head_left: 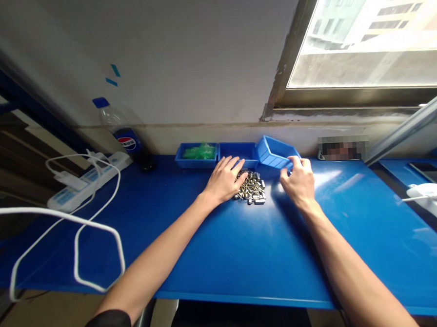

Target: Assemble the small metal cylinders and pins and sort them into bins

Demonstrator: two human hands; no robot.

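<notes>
A heap of small metal parts (pixel 252 188) lies on the blue table (pixel 215 241) near the wall. My left hand (pixel 224 178) rests flat on the heap's left edge, fingers stretched out. My right hand (pixel 298 181) grips the near corner of a blue bin (pixel 274 153) that is tipped up on its side above the heap. Two more blue bins stand to its left: an empty-looking middle bin (pixel 240 152) and a bin with green parts (pixel 198 154).
A plastic bottle with a blue cap (pixel 123 132) stands by the wall at left. A white power strip (pixel 87 182) and a looping white cable (pixel 75 229) lie on the table's left. A white device (pixel 430 194) sits at far right below the window.
</notes>
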